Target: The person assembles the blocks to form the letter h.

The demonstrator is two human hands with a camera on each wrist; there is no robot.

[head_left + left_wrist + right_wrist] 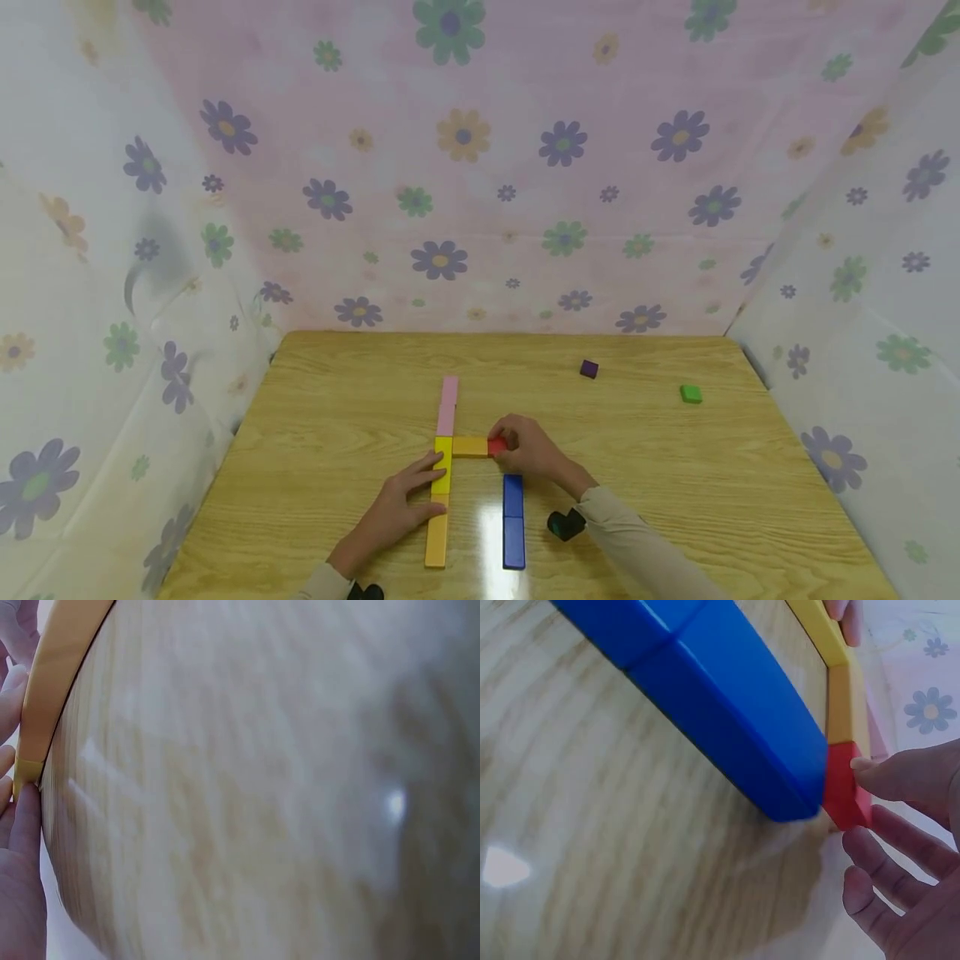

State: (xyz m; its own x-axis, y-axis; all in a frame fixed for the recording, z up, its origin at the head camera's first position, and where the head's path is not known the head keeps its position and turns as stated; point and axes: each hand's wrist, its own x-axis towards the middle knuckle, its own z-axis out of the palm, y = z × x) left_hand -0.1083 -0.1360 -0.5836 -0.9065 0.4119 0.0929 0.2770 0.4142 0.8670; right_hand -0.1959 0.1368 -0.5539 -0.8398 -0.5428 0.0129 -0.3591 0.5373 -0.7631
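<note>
Thumb and fingers of my right hand (534, 450) pinch a small red block (497, 447), set at the right end of an orange block (470, 447). That orange block meets the side of a long yellow block (442, 464) on the left. Fairly straight fingers of my left hand (401, 502) rest on the yellow block, the thumb touching another orange block (437, 533) below it. Two pink blocks (447, 406) continue the column upward. Below the red block, two blue blocks (513, 521) lie end to end; the right wrist view shows the red block (841, 784) near a blue end.
A dark purple block (589, 368) lies toward the back of the wooden table (337, 392). Farther right sits a green block (691, 394). Flowered cloth (487, 200) surrounds the table at the back and both sides.
</note>
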